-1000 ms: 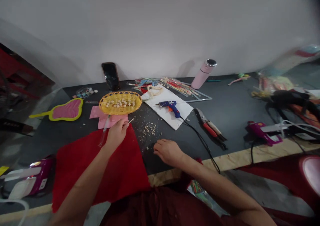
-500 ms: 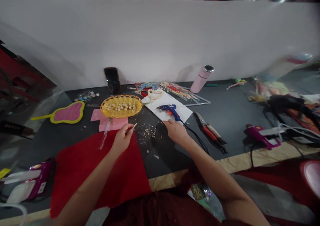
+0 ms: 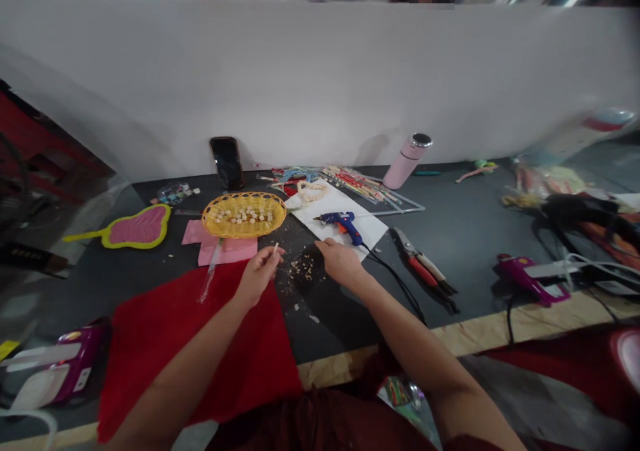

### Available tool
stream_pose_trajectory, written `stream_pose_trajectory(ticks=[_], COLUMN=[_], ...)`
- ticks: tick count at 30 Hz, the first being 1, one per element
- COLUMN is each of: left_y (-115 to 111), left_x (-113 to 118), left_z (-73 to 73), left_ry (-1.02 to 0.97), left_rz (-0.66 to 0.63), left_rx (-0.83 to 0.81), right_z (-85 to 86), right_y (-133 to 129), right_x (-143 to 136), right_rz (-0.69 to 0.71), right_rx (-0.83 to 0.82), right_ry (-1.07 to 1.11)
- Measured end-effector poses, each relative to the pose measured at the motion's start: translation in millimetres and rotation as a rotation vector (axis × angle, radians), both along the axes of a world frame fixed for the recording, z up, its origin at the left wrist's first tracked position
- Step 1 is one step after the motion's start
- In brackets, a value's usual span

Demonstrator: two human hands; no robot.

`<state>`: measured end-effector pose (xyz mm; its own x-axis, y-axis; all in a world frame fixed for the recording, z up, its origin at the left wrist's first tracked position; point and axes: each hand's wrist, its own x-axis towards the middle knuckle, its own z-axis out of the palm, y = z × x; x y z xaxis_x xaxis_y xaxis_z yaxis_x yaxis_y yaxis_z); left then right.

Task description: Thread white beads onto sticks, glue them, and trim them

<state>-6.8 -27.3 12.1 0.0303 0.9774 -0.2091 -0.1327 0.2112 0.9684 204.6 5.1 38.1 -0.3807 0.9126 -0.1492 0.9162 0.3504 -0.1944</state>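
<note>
Between the fingertips of my left hand [image 3: 259, 274] is a small pale stick [image 3: 276, 247], held above the top right corner of the red cloth [image 3: 195, 344]. My right hand [image 3: 340, 262] is closed with fingertips pinched, just below the blue glue gun [image 3: 345, 223]; whatever it may hold is too small to make out. Tiny pale crumbs [image 3: 303, 267] lie on the dark table between my hands. A yellow basket [image 3: 206, 219] with small whitish pieces stands beyond my left hand. The glue gun rests on a white sheet [image 3: 373, 228].
Red-handled pruners [image 3: 423, 264] lie right of the glue gun's cable. Behind are a pink bottle [image 3: 406, 163], a bundle of colourful sticks [image 3: 353, 183] and a phone [image 3: 227, 162] against the white partition. A pink fan-shaped item [image 3: 136, 228] lies at the left, purple devices [image 3: 535, 279] on both sides.
My left hand has moved slightly right, and the stick in it now points more upright. My right hand has shifted a little left, nearer to my left hand.
</note>
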Motion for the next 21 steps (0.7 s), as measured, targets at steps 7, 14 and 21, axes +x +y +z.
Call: stream_pose_trajectory(ticks=[7,14,21], left_y=[5.1,12.6,14.8], left_x=[-2.8,-21.2,-24.9], left_z=[-1.5,0.2,-7.0], left_ry=[-0.212,-0.476,-0.506], left_rz=[-0.024,-0.081,-0.145], left_rx=[-0.001,-0.093,-0.080], right_z=[-17.1,-33.4,-29.9], right_y=[-1.4,5.6,6.2], right_x=[-4.2,6.5,9.5], right_rz=[0.108,0.001,-0.032], right_rx=[-0.002,0.175,0.296], right_ry=[0.170,0.426,0.483])
